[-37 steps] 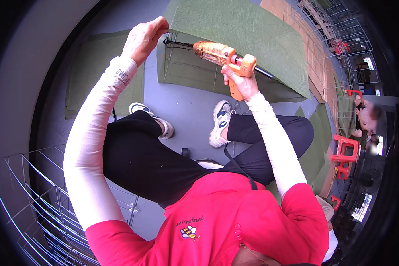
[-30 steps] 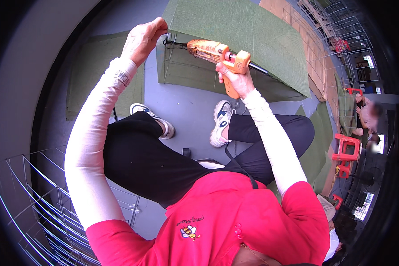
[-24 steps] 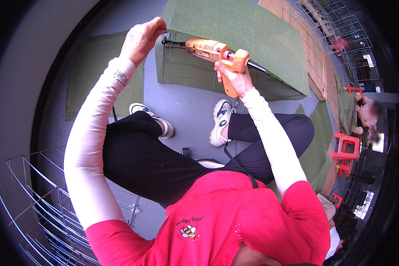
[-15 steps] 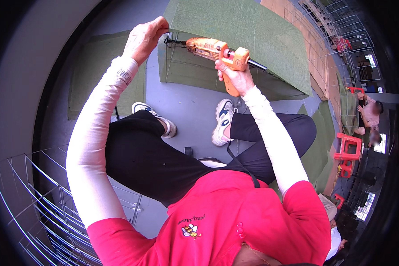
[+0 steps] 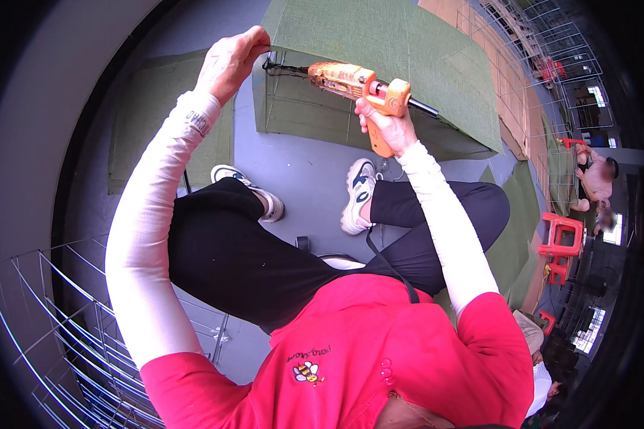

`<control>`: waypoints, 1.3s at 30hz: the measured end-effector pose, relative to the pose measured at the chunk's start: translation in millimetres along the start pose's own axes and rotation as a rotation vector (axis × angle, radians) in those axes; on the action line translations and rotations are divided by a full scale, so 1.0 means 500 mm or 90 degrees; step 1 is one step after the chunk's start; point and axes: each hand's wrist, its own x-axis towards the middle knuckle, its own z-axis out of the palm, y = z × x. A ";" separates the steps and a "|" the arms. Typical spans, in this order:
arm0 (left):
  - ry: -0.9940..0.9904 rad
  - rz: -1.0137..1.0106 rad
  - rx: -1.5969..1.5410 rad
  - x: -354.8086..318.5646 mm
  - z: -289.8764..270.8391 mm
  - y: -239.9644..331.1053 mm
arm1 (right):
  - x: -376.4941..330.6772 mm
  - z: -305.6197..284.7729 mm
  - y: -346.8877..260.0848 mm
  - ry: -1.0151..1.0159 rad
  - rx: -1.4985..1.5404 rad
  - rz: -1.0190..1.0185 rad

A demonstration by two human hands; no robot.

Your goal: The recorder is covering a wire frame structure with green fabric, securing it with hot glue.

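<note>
My right hand [image 5: 392,130] is closed round the handle of a stained orange glue gun [image 5: 347,80]. Its dark nozzle points left, at the near left edge of a green mesh fabric cover [image 5: 386,36] stretched over a wire frame. Dark, glue-like material lies in a line between the nozzle and the frame's corner. At that corner my left hand [image 5: 230,66] pinches the fabric's edge between thumb and fingers. The inside of the covered frame shows under the fabric's raised edge.
A wire rack [image 5: 86,336] stands at the lower left. More green fabric [image 5: 172,107] lies on the floor at left. Brown board [image 5: 511,107] and wire panels lie at the far right, near red plastic stools [image 5: 562,236]. Other people sit beyond, at the right.
The glue gun and my right hand have shifted slightly right, away from the corner, and the dark line by the nozzle looks longer. My left hand has barely moved.
</note>
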 end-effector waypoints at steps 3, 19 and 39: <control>0.003 0.001 0.002 0.000 0.000 -0.001 | -0.003 0.000 -0.001 0.004 -0.001 -0.003; 0.004 0.002 -0.008 0.003 0.002 -0.001 | -0.015 -0.022 -0.006 0.005 -0.015 -0.008; 0.005 0.008 -0.005 0.003 0.003 -0.006 | -0.032 -0.025 -0.002 0.041 0.004 -0.016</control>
